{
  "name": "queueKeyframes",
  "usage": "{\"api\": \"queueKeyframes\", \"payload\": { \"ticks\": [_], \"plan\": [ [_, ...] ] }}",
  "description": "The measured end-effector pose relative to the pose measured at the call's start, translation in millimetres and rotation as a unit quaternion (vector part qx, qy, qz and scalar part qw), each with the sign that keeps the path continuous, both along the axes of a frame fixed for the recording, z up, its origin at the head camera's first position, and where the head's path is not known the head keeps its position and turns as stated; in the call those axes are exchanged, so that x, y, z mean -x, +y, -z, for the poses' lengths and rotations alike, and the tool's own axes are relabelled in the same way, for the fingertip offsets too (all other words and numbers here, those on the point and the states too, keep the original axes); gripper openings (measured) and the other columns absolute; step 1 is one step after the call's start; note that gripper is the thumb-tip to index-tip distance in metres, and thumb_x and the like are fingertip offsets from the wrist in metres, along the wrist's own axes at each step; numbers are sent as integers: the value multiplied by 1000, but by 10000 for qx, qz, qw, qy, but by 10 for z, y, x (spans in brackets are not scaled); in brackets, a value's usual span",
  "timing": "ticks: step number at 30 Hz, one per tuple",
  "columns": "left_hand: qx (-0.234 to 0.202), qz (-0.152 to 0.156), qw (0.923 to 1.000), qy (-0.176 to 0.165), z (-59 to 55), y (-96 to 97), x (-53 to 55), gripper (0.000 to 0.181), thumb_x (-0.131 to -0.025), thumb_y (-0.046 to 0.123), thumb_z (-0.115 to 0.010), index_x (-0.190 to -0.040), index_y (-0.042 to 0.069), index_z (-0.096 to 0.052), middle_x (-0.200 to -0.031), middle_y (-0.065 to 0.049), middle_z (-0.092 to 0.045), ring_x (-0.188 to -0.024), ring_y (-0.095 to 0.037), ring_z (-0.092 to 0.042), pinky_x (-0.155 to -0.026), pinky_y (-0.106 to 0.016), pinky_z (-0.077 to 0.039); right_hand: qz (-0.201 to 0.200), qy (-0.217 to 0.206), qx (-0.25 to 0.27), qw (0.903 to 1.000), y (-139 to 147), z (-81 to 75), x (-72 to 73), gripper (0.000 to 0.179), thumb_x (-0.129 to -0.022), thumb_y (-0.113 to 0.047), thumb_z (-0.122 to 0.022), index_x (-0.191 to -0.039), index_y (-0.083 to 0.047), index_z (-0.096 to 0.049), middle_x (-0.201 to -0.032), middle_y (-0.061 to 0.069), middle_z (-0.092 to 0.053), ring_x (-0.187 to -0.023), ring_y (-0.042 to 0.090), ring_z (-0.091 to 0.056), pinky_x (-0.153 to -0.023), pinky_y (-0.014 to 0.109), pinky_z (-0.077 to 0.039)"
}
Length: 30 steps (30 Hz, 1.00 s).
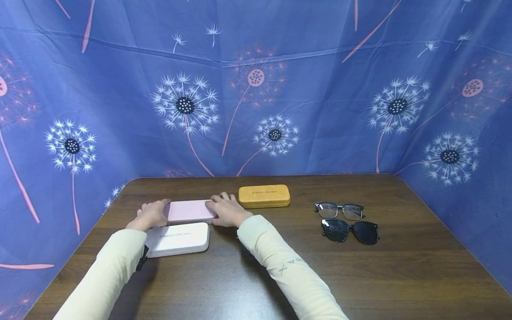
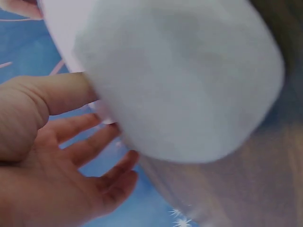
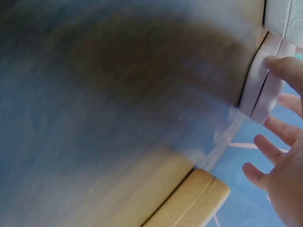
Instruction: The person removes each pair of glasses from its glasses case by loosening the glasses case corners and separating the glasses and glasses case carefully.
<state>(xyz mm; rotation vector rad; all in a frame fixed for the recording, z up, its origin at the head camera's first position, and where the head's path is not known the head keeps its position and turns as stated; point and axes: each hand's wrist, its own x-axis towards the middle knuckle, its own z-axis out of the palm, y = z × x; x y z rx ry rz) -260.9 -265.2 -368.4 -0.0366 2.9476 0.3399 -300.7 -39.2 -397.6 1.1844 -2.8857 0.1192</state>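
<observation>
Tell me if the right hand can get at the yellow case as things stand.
Probably yes: the yellow case lies close beside the right hand, with nothing visible between them. That hand is on the pink case, though, and would likely have to let go first.

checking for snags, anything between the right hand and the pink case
Nothing visible: the right hand touches the right end of the pink case. The white case lies nearer the person, the yellow case to the right.

Dandelion-print cloth (image 1: pixel 320 98) backs a wooden table (image 1: pixel 400 275), suggesting a screened-off room corner.
</observation>
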Motion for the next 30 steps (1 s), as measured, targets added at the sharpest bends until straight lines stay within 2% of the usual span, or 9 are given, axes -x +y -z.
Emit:
{"api": "queueKeyframes", "payload": {
  "ticks": [4,8,12,20,23,30],
  "plan": [
    [153,60,9995,-258,-113,75,-18,61,-72,4,-53,-130,-4,-39,-126,-34,-44,-98,-52,-42,-81,-59,-36,-25,82,68,9999,87,-44,19,52,-84,-34,-62,-132,-21,-46,-135,2,-45,-123,24,-38,-98,42,-33],
    [217,70,9997,-96,-201,235,-54,51,-80,7,-50,-129,-3,-43,-127,-33,-43,-103,-53,-40,-84,-58,-34,-33,147,232,9996,229,-88,52,51,-85,-31,-61,-132,-20,-46,-134,2,-46,-121,24,-40,-98,41,-34],
    [228,121,9994,233,-233,430,-81,49,-83,12,-53,-129,-2,-44,-126,-31,-44,-106,-52,-38,-84,-56,-33,-57,249,432,9987,422,-127,88,49,-85,-28,-61,-131,-17,-48,-132,4,-47,-120,25,-41,-97,43,-35],
    [107,583,9916,1151,-207,750,-78,55,-78,21,-63,-126,-1,-48,-120,-29,-51,-101,-51,-44,-81,-56,-37,155,196,731,9970,905,-160,177,51,-85,-25,-62,-131,-10,-46,-133,10,-45,-122,30,-38,-99,49,-30],
    [-14,682,9888,1329,-181,857,-50,59,-77,22,-66,-127,0,-46,-121,-29,-50,-103,-51,-44,-82,-56,-37,327,218,809,9960,1090,-157,211,53,-83,-24,-64,-131,-9,-45,-132,11,-46,-121,31,-38,-98,50,-29],
    [-232,843,9852,1474,-103,1089,25,66,-77,27,-70,-132,2,-42,-125,-27,-48,-107,-49,-42,-85,-56,-36,857,282,787,9928,1458,-144,276,63,-78,-27,-68,-132,-8,-44,-132,11,-46,-121,32,-38,-98,51,-31]
  ]
}}
